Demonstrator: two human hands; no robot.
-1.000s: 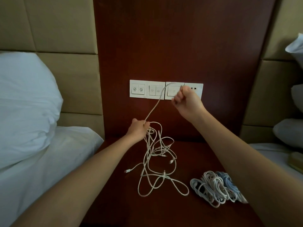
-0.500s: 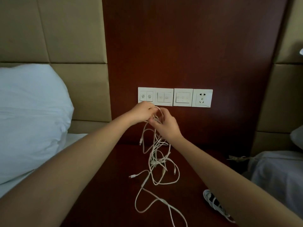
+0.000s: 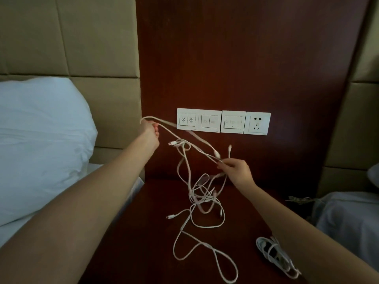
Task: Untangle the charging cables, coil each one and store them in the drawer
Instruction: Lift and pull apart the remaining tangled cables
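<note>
Head view: cables [image 3: 202,198] lying tangled on nightstand [image 3: 143,253], top strands hanging lifted betw. both hands.
L hand [image 3: 150,132]: gripping a white loop, up near the wall switches [image 3: 211,121].
R hand [image 3: 235,171]: pinching strands — lower, further right.
Coiled bundle [image 3: 270,252]: lying by R forearm — apart from tangle.

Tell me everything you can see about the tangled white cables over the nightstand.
The tangled white cables are thin, rubbery-looking cords with small plug ends showing. The left hand holds a strand up beside the switch panel, the right hand pinches strands lower down, and a run stretches between them. The knotted middle hangs, and loose loops lie on the dark wooden nightstand top.
</note>
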